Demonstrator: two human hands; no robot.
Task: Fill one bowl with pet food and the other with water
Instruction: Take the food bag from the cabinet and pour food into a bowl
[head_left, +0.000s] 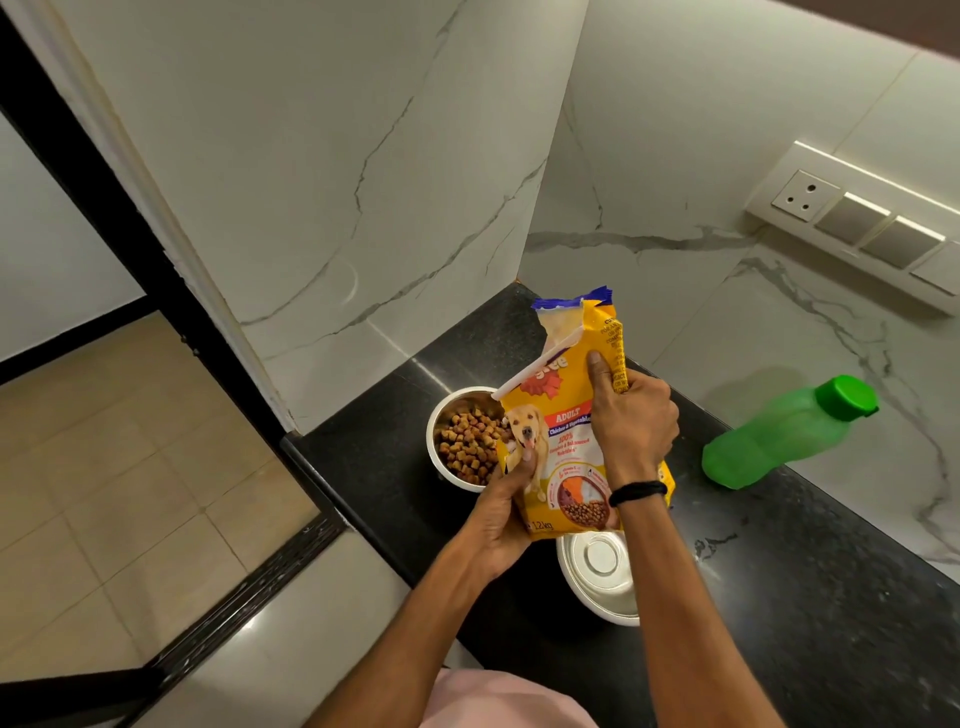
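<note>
A yellow pet food bag (569, 447) stands nearly upright above the black counter, its torn top open. My left hand (501, 519) grips its lower left corner. My right hand (631, 421) clasps its upper right side. Behind the bag to the left, a steel bowl (441, 415) holds brown kibble (467, 441). A second steel bowl (600, 577) sits below the bag, close to me, with nothing in it. A green water bottle (784, 434) with its green cap on stands to the right.
The black counter (779, 597) ends at a marble wall corner behind and a drop to the tiled floor (130, 467) on the left. A switch panel (857, 223) is on the right wall.
</note>
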